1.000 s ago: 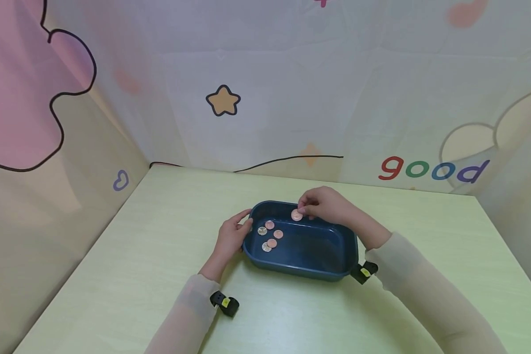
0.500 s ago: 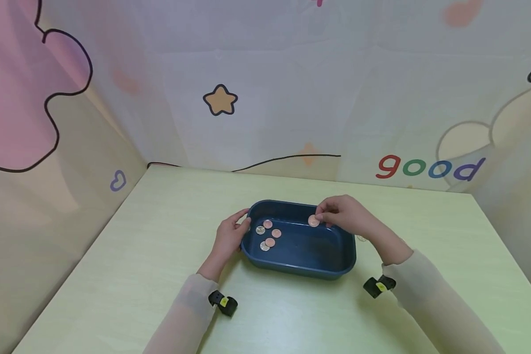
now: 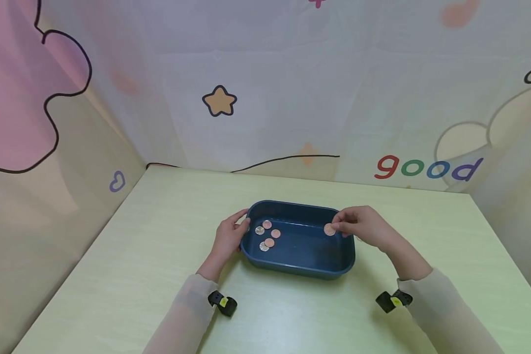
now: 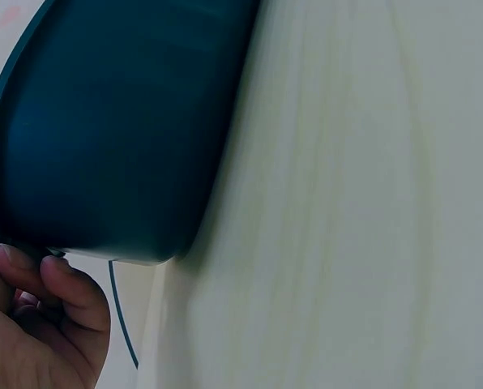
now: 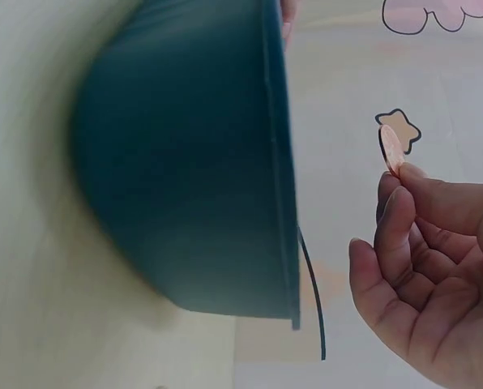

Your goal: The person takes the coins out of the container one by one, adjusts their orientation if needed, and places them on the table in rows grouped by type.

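Note:
A dark blue rectangular basin (image 3: 307, 253) with rounded corners stands on the table. My left hand (image 3: 227, 238) grips its left rim, thumb on the inner side; the left wrist view shows curled fingers (image 4: 75, 288) at the rim. Between thumb and index finger, my right hand (image 3: 365, 226) pinches a copper-coloured coin (image 3: 329, 229), held over the basin's right end. In the right wrist view this coin (image 5: 391, 150) sits above the rim. Several coins lie inside toward the left, among them a copper-coloured coin (image 3: 276, 233) and a silvery coin (image 3: 259, 230). One silvery coin is partly covered by a copper one.
Just outside the basin's right end, the edge of another coin (image 3: 358, 239) shows on the pale green table (image 3: 181, 211), mostly hidden by my right hand. A printed cloth backdrop (image 3: 270, 108) rises behind the table. Each wrist bears a black strap.
My right hand has moved right along the basin with the pinched coin, from the back edge to the right end. My left hand and the coins inside have stayed put.

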{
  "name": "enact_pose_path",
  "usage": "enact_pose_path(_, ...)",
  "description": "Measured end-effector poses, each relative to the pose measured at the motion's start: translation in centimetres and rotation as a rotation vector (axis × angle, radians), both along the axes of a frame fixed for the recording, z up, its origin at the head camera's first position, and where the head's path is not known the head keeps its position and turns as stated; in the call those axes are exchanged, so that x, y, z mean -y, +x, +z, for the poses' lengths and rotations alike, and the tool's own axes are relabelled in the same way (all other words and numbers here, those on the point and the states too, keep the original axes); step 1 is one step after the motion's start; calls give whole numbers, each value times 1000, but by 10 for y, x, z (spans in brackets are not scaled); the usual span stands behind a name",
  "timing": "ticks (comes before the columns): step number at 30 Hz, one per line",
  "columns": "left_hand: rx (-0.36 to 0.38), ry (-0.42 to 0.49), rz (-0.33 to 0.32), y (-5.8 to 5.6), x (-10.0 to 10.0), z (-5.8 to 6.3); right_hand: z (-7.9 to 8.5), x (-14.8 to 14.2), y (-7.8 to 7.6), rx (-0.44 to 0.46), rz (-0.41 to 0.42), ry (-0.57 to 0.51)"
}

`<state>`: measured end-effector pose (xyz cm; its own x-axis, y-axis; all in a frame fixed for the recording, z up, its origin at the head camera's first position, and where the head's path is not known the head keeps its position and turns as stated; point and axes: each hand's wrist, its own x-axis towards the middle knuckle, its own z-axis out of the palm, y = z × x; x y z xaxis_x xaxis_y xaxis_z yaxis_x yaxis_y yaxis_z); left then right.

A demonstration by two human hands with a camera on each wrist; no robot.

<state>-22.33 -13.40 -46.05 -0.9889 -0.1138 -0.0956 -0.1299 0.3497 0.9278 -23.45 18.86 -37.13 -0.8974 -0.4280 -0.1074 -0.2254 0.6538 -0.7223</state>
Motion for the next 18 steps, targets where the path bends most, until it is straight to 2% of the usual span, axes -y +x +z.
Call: enact_pose_path(18,-2,17,3,1,1,1,-23,-31,21,78,-97,-82)
